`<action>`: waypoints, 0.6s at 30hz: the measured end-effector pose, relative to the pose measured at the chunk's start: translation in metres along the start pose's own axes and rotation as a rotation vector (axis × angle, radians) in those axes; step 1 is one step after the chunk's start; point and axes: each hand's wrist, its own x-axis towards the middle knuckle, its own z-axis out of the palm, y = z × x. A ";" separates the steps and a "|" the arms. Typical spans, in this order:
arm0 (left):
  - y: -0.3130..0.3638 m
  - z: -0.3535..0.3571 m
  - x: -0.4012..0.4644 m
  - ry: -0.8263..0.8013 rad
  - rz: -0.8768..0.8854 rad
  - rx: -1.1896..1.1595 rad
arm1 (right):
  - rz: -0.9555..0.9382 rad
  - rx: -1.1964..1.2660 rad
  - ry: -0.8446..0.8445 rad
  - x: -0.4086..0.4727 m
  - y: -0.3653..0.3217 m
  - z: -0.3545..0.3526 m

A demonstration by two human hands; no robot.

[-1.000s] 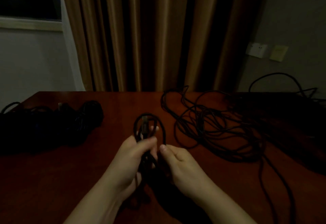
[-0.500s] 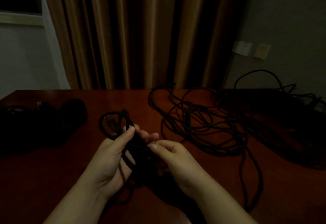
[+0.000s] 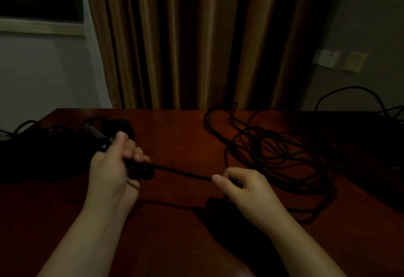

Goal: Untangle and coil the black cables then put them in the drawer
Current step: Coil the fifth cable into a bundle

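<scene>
My left hand (image 3: 113, 167) is closed around a small coil of black cable (image 3: 140, 168), with the cable's plug end sticking up past my thumb. A straight stretch of that cable (image 3: 183, 173) runs rightward to my right hand (image 3: 247, 186), which pinches it between thumb and fingers. Behind my right hand, a loose tangle of black cable (image 3: 273, 148) sprawls over the dark red table (image 3: 175, 132). No drawer is in view.
A dark heap of black cables (image 3: 54, 143) lies at the table's left end, just behind my left hand. More cable (image 3: 349, 93) loops up at the far right. Brown curtains (image 3: 185, 36) hang behind the table; two wall plates (image 3: 325, 57) sit at right.
My hands have drawn apart: the left moved left with the coil, the right moved right, pulling a length of cable straight between them. The view has shifted left.
</scene>
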 end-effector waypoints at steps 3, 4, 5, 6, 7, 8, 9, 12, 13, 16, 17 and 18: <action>-0.009 -0.002 0.002 0.166 0.227 0.388 | 0.093 0.423 -0.285 -0.007 -0.010 -0.004; -0.010 -0.003 0.004 0.207 0.246 0.418 | 0.119 0.459 -0.422 -0.010 -0.015 -0.003; -0.009 -0.005 0.006 0.249 0.234 0.414 | 0.125 0.386 -0.523 -0.011 -0.018 -0.001; -0.007 -0.005 0.008 0.284 0.186 0.368 | 0.112 0.220 -0.553 -0.012 -0.019 0.002; -0.005 -0.007 0.009 0.292 0.102 0.252 | 0.080 0.025 -0.517 -0.011 -0.018 0.006; -0.002 -0.008 0.010 0.278 0.004 0.092 | 0.052 -0.131 -0.437 -0.010 -0.017 0.011; 0.000 -0.008 0.009 0.246 -0.091 -0.071 | 0.044 -0.229 -0.342 -0.009 -0.017 0.016; 0.004 -0.007 0.007 0.186 -0.231 -0.342 | -0.034 -0.437 -0.194 -0.008 -0.015 0.025; 0.004 -0.007 0.007 0.202 -0.220 -0.331 | -0.070 -0.458 -0.235 -0.009 -0.015 0.026; -0.003 -0.009 0.005 0.271 0.044 0.254 | -0.152 -0.342 -0.461 -0.012 -0.022 0.023; -0.006 -0.010 0.003 0.256 0.157 0.561 | -0.188 -0.305 -0.527 -0.012 -0.024 0.019; -0.009 -0.010 0.001 0.203 0.263 0.805 | -0.214 -0.289 -0.586 -0.011 -0.025 0.014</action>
